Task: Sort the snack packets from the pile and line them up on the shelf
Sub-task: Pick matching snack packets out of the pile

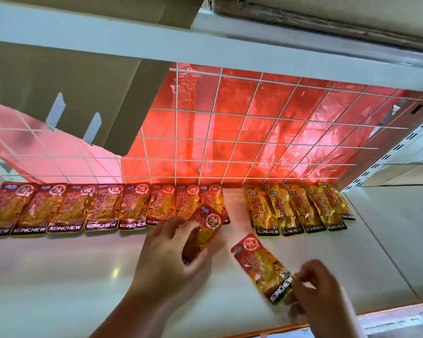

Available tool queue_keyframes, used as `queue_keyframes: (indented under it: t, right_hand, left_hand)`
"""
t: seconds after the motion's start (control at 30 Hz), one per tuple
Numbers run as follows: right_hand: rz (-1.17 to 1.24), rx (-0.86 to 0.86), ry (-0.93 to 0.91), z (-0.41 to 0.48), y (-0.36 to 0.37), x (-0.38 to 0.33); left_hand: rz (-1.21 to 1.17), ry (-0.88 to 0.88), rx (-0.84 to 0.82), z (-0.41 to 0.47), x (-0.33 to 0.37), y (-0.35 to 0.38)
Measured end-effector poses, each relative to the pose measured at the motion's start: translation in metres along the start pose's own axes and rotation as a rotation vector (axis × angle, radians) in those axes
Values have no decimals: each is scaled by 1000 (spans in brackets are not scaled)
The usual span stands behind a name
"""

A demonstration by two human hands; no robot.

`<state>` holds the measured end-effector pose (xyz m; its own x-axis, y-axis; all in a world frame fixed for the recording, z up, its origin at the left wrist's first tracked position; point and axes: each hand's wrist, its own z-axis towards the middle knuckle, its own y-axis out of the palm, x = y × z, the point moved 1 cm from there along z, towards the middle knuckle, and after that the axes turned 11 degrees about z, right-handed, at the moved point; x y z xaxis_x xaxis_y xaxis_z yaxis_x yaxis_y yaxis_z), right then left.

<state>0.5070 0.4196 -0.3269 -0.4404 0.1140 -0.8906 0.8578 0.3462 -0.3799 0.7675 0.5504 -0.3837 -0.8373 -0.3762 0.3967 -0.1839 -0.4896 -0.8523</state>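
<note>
1. Shelf (pixel 83 276): white and glossy. Snack packets lie flat along its back edge.
2. Row of red packets (pixel 66 208) runs from the far left to about the middle. The packets sit edge to edge or slightly overlapping, with their dark printed ends toward the front.
3. Row of yellow packets (pixel 300 208) lies to the right, fanned and overlapping, near the right rear corner. A bare strip of shelf separates the two rows.
4. Left hand (pixel 166 259) grips a red packet (pixel 205 230) by its lower half, thumb and fingers curled round it. The packet is tilted, and its top lies over the last packet of the red row, at the edge of the gap.
5. Right hand (pixel 315 289) pinches the bottom end of a second red packet (pixel 261 267) in its fingertips, which are blurred. This packet lies slanted in front of the gap, apart from both rows.
6. Wire grid (pixel 230 132) stands upright directly behind the rows, with a red plastic sheet (pixel 266 106) behind it.
7. Cardboard box (pixel 71 93) juts in at upper left, above the red row, and hides part of the grid. Whether it rests on anything cannot be told.
8. Upper shelf board (pixel 205 50) crosses overhead. A slotted upright (pixel 386 152) rises at the right rear corner, just beyond the yellow row.
</note>
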Motion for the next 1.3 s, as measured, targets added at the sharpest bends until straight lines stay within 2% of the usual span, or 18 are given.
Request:
queue_keyframes:
  t: [0.1,0.2,0.27,0.57,0.73,0.87,1.07,1.3]
  right_hand:
    - [-447,-99,-99,0,-10,20]
    - [-625,-186,-324,2,-4,13]
    - [-690,-237,-366,5,11,5]
    - [-754,-277,-539,13,53,9]
    - [-543,-172,-628,32,62,-2]
    - [-478,-114,-657,56,73,-34]
    - [-608,-75,-526,105,98,-71]
    - [-706,-94,-425,131,121,-74]
  left_hand:
    - [1,24,-8,1,0,0]
    - [26,37,-11,2,0,1]
    - [49,39,-11,2,0,1]
    - [36,35,21,0,2,0]
    - [43,21,12,0,1,-1]
    - [47,9,27,-1,1,0]
    - [56,22,64,-1,1,2]
    - [62,22,73,-1,2,1]
